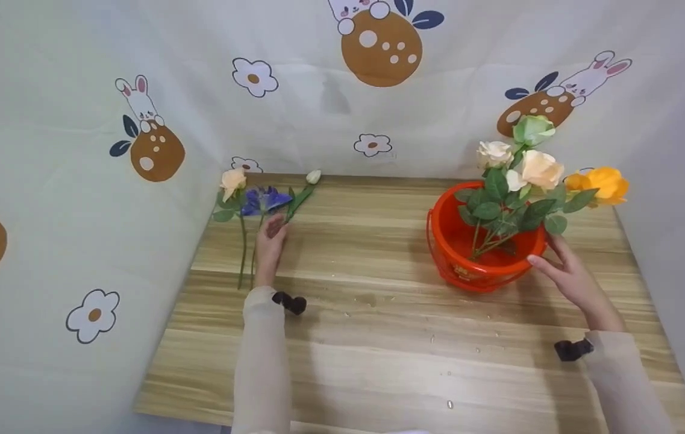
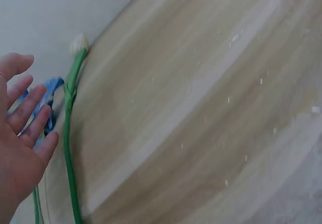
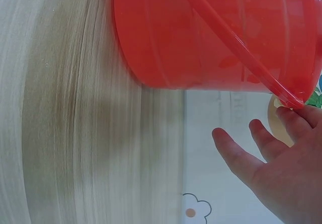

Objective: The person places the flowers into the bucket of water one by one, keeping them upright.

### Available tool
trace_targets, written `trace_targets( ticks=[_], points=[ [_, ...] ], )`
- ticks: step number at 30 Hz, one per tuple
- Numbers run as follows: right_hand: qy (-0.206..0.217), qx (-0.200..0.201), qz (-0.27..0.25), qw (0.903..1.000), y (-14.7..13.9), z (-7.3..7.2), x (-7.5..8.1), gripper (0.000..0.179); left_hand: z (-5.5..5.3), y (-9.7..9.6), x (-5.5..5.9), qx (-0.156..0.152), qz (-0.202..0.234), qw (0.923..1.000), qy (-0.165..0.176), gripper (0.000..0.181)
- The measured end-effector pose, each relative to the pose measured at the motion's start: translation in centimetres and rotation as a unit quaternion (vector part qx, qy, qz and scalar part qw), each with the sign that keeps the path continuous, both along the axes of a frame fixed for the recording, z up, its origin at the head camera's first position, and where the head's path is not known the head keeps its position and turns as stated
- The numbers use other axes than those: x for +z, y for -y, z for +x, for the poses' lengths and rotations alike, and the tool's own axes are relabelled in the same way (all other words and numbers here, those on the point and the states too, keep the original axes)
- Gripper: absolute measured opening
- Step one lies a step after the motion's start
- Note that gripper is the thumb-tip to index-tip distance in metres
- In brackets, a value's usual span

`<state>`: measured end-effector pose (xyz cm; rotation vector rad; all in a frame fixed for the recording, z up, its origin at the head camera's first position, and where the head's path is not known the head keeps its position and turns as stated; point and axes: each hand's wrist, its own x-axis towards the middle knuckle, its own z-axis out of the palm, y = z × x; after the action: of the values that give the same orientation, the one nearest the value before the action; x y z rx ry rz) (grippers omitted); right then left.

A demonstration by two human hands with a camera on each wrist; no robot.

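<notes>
My left hand (image 1: 270,241), fingers loosely spread, hovers beside a blue-purple flower (image 1: 262,201) and a white tulip (image 1: 313,177). In the left wrist view the tulip's green stem (image 2: 70,148) runs past the fingertips, with no stem visible in the grasp. A peach rose (image 1: 234,181) lies to their left. At the right, my right hand (image 1: 574,277) touches the rim of a red bucket (image 1: 462,278); in the right wrist view several of its fingers (image 3: 239,156) stretch out away from the wall. Inside the bucket lean a green rose (image 1: 534,130), pale roses (image 1: 541,170) and an orange flower (image 1: 601,184).
The wood-grain table (image 1: 372,343) carries scattered clear droplets or specks. A white curtain (image 1: 318,114) printed with rabbits and flowers encloses the back and both sides. The bucket's red handle (image 3: 231,40) hangs down along its side.
</notes>
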<state>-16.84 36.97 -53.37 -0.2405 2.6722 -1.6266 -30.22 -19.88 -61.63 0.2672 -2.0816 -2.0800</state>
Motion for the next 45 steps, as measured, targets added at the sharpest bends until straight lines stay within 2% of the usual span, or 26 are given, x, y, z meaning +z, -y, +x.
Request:
trace_targets(
  ticks=[4, 7, 13, 17, 21, 27, 29, 32, 35, 41, 45],
  points=[
    [0.001, -0.001, 0.006, 1.0, -0.1, -0.1, -0.1, 0.071, 0.4, 1.2, -0.7, 0.026, 0.012, 0.9993, 0.023, 0.04],
    [-0.004, -0.003, 0.007, 1.0, -0.1, -0.2, -0.2, 0.071, 0.7, 1.7, -1.0, 0.026, 0.011, 0.9986, 0.044, 0.043],
    [-0.009, -0.005, 0.013, 0.9999, -0.1, -0.1, -0.2, 0.07, 1.1, 2.4, -1.1, -0.028, -0.019, 0.9964, 0.078, 0.054],
    [-0.008, -0.007, 0.012, 0.9999, 0.0, -0.1, -0.1, 0.071, 1.0, 2.4, -0.9, -0.066, -0.06, 0.9918, 0.091, 0.058],
    [-0.012, -0.004, -0.004, 0.9999, 0.0, -0.1, -0.1, 0.072, 1.0, 2.2, -0.6, -0.089, -0.115, 0.9841, 0.102, 0.058],
    [-0.019, 0.004, -0.015, 0.9997, 0.0, 0.0, -0.3, 0.071, 0.8, 1.5, -0.4, -0.087, -0.186, 0.9727, 0.108, 0.054],
    [-0.02, 0.004, -0.012, 0.9997, 0.0, 0.0, -0.4, 0.07, 0.7, 1.3, -0.4, -0.083, -0.219, 0.966, 0.11, 0.053],
    [-0.016, 0.003, -0.014, 0.9998, 0.0, 0.0, -0.5, 0.071, 0.5, 1.0, -0.6, -0.075, -0.274, 0.9518, 0.115, 0.052],
    [-0.013, 0.001, -0.011, 0.9999, 0.0, 0.0, -0.4, 0.071, 0.5, 0.6, -0.7, -0.07, -0.296, 0.9451, 0.119, 0.052],
    [-0.01, -0.001, 0.002, 0.9999, 0.0, 0.0, -0.4, 0.07, 0.6, 0.1, -0.3, -0.062, -0.272, 0.9517, 0.127, 0.046],
    [-0.006, -0.003, 0.005, 1.0, -0.1, 0.0, -0.3, 0.071, 0.8, -0.2, 0.4, -0.065, -0.214, 0.9626, 0.153, 0.044]
  ],
)
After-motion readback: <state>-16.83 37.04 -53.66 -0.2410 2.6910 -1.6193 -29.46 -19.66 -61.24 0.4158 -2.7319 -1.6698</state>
